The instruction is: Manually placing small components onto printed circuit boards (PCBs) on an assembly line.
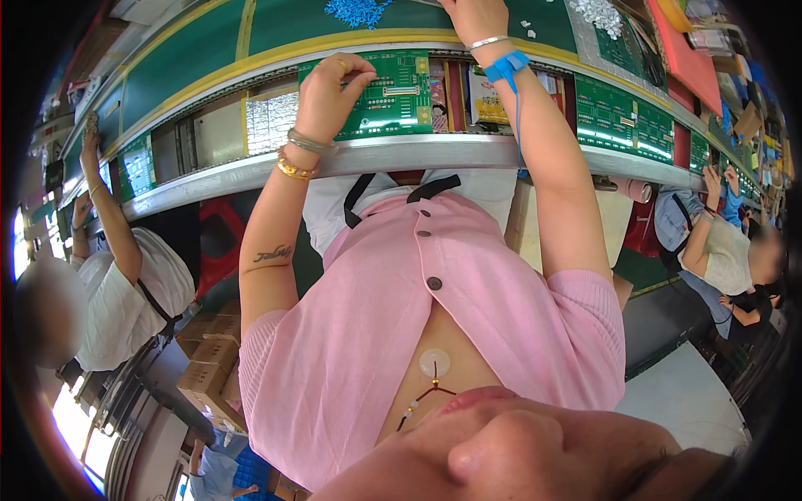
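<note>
Left hand (332,93) pinches the left edge of a green circuit board (391,93) at 12 o'clock on the desk (434,152); right hand (473,17), at 1 o'clock, is cut off, its state unclear.

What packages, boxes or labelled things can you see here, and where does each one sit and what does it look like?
Cardboard boxes: stacked low on the person's left, brown and rectangular, taped seams.
Yellow packet: upright behind the rail, right of the green circuit board that the left hand touches; flat, with print.
Red folder: upper right of the bench, flat.
</note>
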A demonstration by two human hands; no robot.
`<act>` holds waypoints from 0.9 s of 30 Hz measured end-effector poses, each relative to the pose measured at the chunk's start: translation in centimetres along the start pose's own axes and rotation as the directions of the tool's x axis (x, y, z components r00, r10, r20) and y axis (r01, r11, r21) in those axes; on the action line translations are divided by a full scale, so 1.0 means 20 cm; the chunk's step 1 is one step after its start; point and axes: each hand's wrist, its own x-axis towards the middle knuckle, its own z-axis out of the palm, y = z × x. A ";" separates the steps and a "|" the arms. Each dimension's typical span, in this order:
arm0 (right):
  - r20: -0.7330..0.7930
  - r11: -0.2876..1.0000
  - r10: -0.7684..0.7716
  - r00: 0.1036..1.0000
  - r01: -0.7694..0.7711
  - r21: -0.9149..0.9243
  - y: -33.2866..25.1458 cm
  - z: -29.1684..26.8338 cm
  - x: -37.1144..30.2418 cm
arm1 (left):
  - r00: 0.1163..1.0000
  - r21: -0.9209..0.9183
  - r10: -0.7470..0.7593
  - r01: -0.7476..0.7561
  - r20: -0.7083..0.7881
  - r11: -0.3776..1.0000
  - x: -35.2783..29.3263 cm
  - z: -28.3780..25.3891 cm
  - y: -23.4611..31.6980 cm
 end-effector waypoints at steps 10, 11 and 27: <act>-0.027 0.990 -0.140 0.990 0.140 0.018 0.09 0.17 -0.02 | 0.985 0.274 0.160 -0.171 0.062 0.947 -0.03 0.08 -0.03; -0.028 0.991 -0.132 0.991 0.132 0.011 0.07 0.12 -0.02 | 0.987 0.289 0.143 -0.159 0.077 0.944 -0.03 0.08 -0.03; 0.054 0.902 0.063 0.997 -0.080 0.424 0.09 0.06 -0.04 | 0.980 0.340 0.200 -0.186 -0.006 0.922 0.03 0.11 -0.05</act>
